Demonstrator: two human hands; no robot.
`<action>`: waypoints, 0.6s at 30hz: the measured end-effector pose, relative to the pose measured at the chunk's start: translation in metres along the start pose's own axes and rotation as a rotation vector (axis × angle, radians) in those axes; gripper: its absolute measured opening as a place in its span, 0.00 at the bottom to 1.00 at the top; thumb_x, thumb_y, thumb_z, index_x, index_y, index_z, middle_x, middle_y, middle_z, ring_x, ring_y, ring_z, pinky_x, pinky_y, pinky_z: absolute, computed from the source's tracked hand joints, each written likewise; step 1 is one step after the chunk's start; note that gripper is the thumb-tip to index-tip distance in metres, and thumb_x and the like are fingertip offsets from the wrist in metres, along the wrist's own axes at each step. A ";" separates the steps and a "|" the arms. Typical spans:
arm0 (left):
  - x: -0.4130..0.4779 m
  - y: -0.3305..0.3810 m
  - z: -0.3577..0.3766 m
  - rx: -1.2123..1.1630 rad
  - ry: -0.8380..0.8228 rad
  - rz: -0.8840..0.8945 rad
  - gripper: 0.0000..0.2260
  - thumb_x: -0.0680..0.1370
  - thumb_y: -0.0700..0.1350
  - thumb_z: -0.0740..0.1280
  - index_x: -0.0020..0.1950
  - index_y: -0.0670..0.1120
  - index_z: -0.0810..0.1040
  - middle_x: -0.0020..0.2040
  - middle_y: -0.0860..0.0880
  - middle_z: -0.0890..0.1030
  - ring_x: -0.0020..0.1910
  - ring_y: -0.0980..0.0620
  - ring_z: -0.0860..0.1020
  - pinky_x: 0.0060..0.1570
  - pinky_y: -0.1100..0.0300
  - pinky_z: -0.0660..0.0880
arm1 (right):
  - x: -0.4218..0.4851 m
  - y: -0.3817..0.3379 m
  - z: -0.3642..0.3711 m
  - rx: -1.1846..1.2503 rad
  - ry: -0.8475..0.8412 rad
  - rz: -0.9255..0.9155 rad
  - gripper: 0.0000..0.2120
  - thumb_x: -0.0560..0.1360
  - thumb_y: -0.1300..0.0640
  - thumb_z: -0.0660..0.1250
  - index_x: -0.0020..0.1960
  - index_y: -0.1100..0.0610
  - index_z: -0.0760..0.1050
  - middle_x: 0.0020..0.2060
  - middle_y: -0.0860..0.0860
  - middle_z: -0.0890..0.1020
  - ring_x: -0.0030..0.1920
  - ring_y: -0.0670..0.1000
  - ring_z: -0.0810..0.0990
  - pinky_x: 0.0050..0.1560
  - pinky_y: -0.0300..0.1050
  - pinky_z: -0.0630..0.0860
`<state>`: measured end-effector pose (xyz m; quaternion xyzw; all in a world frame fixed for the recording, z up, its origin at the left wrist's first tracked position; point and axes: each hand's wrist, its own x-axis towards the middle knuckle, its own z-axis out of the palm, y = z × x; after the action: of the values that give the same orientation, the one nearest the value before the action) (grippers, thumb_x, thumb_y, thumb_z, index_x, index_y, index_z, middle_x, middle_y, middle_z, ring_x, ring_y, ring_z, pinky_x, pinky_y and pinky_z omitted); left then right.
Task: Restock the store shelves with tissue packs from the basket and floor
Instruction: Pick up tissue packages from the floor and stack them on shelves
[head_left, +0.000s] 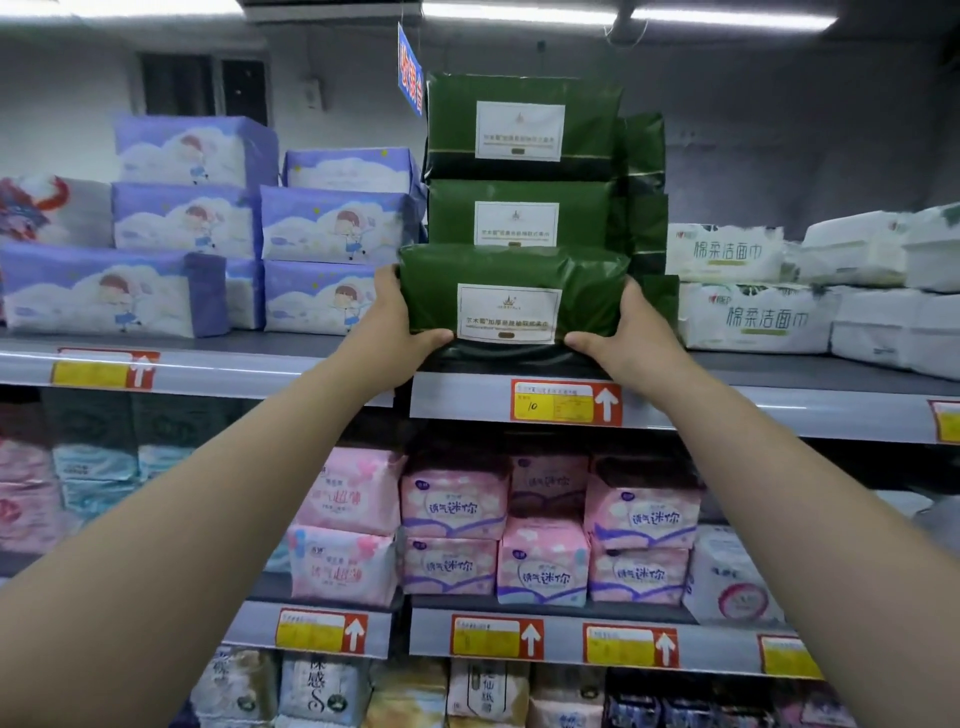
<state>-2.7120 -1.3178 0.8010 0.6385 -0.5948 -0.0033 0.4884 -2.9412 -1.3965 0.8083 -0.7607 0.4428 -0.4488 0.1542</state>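
A dark green tissue pack (511, 275) with a white label rests at the front of the top shelf (779, 402). My left hand (400, 327) grips its left end and my right hand (623, 338) grips its right end, thumbs under the front edge. Behind it two more green packs (519, 130) are stacked one on the other, with further green packs (644, 156) to their right. The basket and the floor are out of view.
Purple cartoon packs (332, 223) fill the top shelf to the left, white packs (753, 317) to the right. Pink packs (452, 504) sit on the shelf below. A blue sign (410, 70) hangs above. Red and yellow price tags (566, 402) line the shelf edges.
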 end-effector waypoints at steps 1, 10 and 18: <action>0.002 0.000 0.000 0.027 -0.004 -0.001 0.34 0.77 0.43 0.70 0.74 0.42 0.52 0.68 0.42 0.72 0.65 0.41 0.73 0.59 0.54 0.69 | 0.000 0.000 0.001 -0.024 -0.008 -0.006 0.42 0.74 0.52 0.73 0.78 0.53 0.51 0.71 0.52 0.71 0.70 0.54 0.70 0.64 0.43 0.68; -0.008 0.003 -0.002 0.033 0.035 -0.023 0.26 0.75 0.58 0.69 0.65 0.46 0.63 0.56 0.51 0.74 0.57 0.46 0.76 0.57 0.50 0.73 | 0.002 0.004 -0.009 0.023 -0.049 0.062 0.28 0.79 0.37 0.58 0.72 0.53 0.65 0.65 0.50 0.75 0.67 0.54 0.72 0.56 0.41 0.65; -0.010 0.014 0.000 0.206 0.029 -0.055 0.29 0.78 0.60 0.64 0.69 0.43 0.61 0.62 0.43 0.76 0.59 0.39 0.76 0.52 0.50 0.73 | 0.001 -0.010 0.004 -0.160 0.064 0.144 0.31 0.79 0.37 0.56 0.70 0.60 0.64 0.63 0.57 0.76 0.62 0.60 0.75 0.55 0.50 0.72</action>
<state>-2.7258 -1.3073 0.8038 0.7015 -0.5670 0.0537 0.4283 -2.9323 -1.3923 0.8124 -0.7221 0.5353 -0.4241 0.1106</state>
